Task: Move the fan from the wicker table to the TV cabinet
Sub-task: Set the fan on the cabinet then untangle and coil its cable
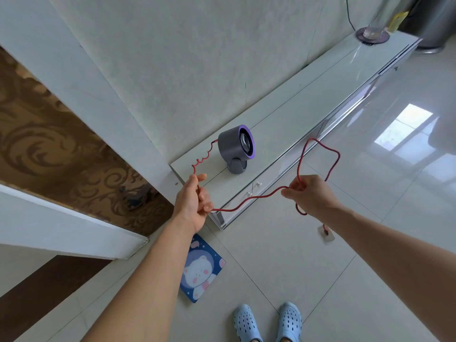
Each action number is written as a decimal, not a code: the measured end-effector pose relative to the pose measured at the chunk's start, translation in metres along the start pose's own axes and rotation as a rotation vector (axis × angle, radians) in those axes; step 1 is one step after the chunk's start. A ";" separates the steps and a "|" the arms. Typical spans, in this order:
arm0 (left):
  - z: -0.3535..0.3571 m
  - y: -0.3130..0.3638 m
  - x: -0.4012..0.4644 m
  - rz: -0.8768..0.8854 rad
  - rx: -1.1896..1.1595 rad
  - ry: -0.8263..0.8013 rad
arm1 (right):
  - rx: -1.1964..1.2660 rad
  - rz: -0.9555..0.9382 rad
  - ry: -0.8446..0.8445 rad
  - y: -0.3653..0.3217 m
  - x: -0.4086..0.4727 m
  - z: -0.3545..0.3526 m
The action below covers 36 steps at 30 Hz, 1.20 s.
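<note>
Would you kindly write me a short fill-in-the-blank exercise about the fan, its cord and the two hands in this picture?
1. The fan stands on the white ____.
2. The cord running from the fan is ____ in colour.
3. The left hand and the right hand both hold the ____.
4. The rim around the fan's front is ____.

Missing words: cabinet; red; cord; purple

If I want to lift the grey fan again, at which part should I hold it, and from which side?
Probably grip the fan around its round grey barrel, coming from above. The barrel lies sideways on a small stand, so its curved top is free. Avoid the back, where the red cable enters.
</note>
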<state>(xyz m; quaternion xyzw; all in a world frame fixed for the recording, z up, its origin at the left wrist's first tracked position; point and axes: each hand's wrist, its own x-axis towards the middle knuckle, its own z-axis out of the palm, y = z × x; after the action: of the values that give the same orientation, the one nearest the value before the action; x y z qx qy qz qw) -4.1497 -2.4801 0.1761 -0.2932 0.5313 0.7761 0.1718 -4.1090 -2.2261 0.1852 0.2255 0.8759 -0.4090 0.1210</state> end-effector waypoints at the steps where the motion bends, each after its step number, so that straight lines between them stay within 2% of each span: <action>1: -0.003 0.001 0.000 -0.011 -0.007 -0.025 | -0.014 0.026 -0.043 0.001 0.001 -0.004; 4: -0.012 0.003 0.007 -0.029 -0.001 -0.002 | -0.152 0.065 -0.153 0.003 0.002 -0.012; 6: -0.019 0.005 0.017 -0.060 -0.104 0.038 | -0.217 0.079 -0.179 0.002 0.003 -0.016; 11: -0.027 0.007 0.046 -0.138 -0.276 0.094 | -0.151 0.141 -0.245 0.000 0.011 -0.016; 17: -0.034 0.011 0.086 -0.118 -0.351 0.168 | -0.113 0.361 -0.173 0.015 0.032 -0.014; 19: -0.035 0.009 0.091 -0.064 -0.170 0.146 | -0.086 0.412 -0.173 0.016 0.038 -0.008; 21: -0.030 0.007 0.091 0.021 0.124 0.084 | -0.046 0.432 -0.207 0.013 0.044 0.003; 23: -0.020 0.004 0.087 0.088 0.376 -0.033 | 0.016 0.441 -0.242 0.005 0.051 0.012; 26: -0.002 -0.004 0.078 0.125 0.589 -0.191 | 0.160 0.473 -0.305 -0.011 0.061 0.019; 30: 0.016 -0.019 0.076 0.118 0.659 -0.297 | 0.386 0.513 -0.388 -0.030 0.074 0.032; 36: 0.034 -0.022 0.079 0.148 0.621 -0.306 | 0.665 0.496 -0.556 -0.060 0.092 0.058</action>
<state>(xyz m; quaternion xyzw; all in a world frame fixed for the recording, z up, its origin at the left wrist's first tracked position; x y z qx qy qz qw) -4.2072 -2.4441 0.1184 -0.0680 0.7299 0.6226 0.2738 -4.2172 -2.2774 0.1516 0.3360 0.5528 -0.6695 0.3652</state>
